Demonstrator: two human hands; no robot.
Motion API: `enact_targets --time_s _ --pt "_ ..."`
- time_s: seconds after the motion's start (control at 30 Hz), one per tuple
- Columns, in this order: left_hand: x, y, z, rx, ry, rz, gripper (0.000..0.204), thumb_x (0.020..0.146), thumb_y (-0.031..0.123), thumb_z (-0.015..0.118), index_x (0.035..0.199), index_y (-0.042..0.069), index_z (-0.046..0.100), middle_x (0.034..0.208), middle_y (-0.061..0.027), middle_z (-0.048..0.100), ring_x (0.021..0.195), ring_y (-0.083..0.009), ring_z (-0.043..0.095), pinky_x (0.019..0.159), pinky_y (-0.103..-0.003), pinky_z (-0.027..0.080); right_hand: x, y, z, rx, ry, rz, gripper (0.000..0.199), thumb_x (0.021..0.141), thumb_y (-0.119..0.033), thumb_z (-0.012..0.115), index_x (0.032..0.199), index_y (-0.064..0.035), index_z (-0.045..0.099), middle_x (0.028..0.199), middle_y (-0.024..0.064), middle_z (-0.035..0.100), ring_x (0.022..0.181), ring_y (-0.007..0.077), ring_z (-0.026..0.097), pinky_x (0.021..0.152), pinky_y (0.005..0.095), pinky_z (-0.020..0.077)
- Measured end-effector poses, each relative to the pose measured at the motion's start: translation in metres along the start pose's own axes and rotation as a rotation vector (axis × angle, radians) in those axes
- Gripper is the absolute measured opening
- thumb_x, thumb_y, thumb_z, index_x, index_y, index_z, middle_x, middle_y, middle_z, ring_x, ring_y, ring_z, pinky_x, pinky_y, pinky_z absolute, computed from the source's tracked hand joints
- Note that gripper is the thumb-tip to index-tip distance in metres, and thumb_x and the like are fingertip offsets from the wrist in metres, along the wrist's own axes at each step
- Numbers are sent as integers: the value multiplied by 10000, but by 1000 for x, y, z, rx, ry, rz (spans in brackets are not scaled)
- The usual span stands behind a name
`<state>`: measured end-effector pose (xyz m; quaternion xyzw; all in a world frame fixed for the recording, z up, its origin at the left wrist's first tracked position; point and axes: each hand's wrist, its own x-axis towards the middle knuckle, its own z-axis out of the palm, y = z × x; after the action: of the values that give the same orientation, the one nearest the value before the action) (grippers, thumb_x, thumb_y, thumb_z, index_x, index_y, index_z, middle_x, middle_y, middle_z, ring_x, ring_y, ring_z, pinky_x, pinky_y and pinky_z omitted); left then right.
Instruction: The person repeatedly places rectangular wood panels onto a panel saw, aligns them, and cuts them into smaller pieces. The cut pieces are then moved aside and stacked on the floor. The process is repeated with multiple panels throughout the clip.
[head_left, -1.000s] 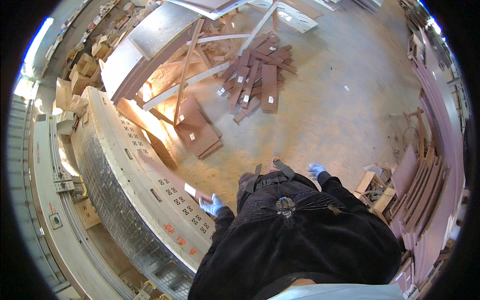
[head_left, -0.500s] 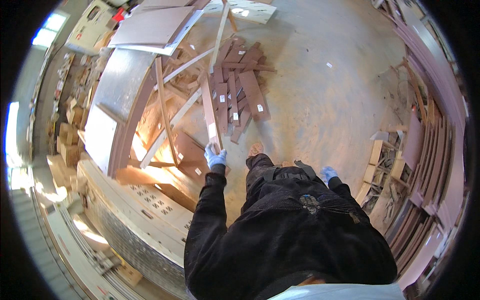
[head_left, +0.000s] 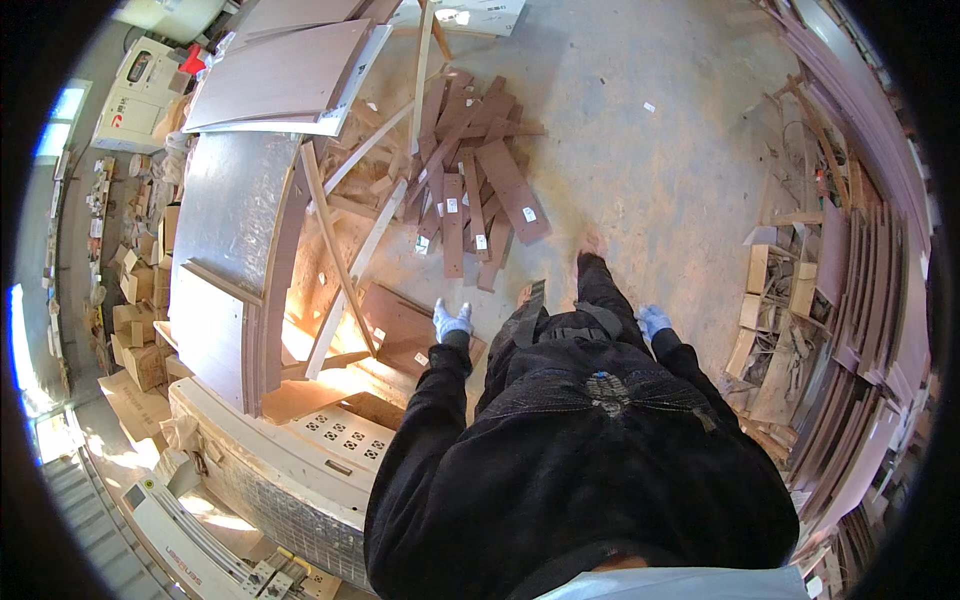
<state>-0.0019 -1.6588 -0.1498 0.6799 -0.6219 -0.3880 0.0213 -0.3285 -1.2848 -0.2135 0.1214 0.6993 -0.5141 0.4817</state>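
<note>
- My left hand (head_left: 451,322), gloved, hangs empty and loosely curled above a brown board (head_left: 400,335) lying on the floor (head_left: 640,130).
- My right hand (head_left: 653,321), gloved, is empty; its spread I cannot tell.
- Far left: a heap of planks (head_left: 470,190).

One head-worn fisheye view; looks steeply down past the body onto the floor (head_left: 640,170); distant.

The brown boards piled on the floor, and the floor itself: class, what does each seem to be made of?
Brown boards: probably laminated or veneered wood panel; flat, straight-cut, even reddish-brown matt faces with small white stickers.
Floor: seemingly bare concrete; grey-beige, dusty, seamless and dull.
</note>
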Motion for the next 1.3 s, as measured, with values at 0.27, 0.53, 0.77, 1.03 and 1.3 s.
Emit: enact_targets --time_s 0.27,0.53,0.77,1.03,1.3 --pt "10 -121 34 5 -95 135 740 719 350 756 1310 57 420 1263 -233 505 1159 -346 503 961 -408 419 25 15 21 -386 49 -152 191 854 -231 629 946 -65 607 883 67 636 748 205 588 628 352 463" --pt "33 -151 23 -271 -223 -27 632 808 248 697 1317 68 367 1288 -203 452 1198 -273 446 946 -368 411 -23 11 54 -299 188 -105 273 856 -189 633 1074 -27 606 983 86 650 865 213 606 736 343 482" --pt "50 -41 23 178 -496 439 715 769 312 727 1290 -36 382 1243 -231 488 1141 -302 484 959 -374 394 -40 96 10 -54 220 36 366 832 -319 635 1046 -23 635 941 84 678 806 174 630 707 310 496" --pt "13 143 126 314 -938 638 581 791 119 698 1274 28 388 1166 -174 522 993 -240 540 812 -340 493 -162 151 -4 140 744 -260 341 810 -359 643 846 -20 647 753 146 646 684 240 613 615 347 474" --pt "-200 216 336 690 -1072 1220 541 775 131 722 1227 30 442 1061 -133 515 1048 -244 492 907 -334 441 -285 307 -28 696 990 92 300 826 -267 658 935 12 640 748 61 633 604 149 580 544 284 482"
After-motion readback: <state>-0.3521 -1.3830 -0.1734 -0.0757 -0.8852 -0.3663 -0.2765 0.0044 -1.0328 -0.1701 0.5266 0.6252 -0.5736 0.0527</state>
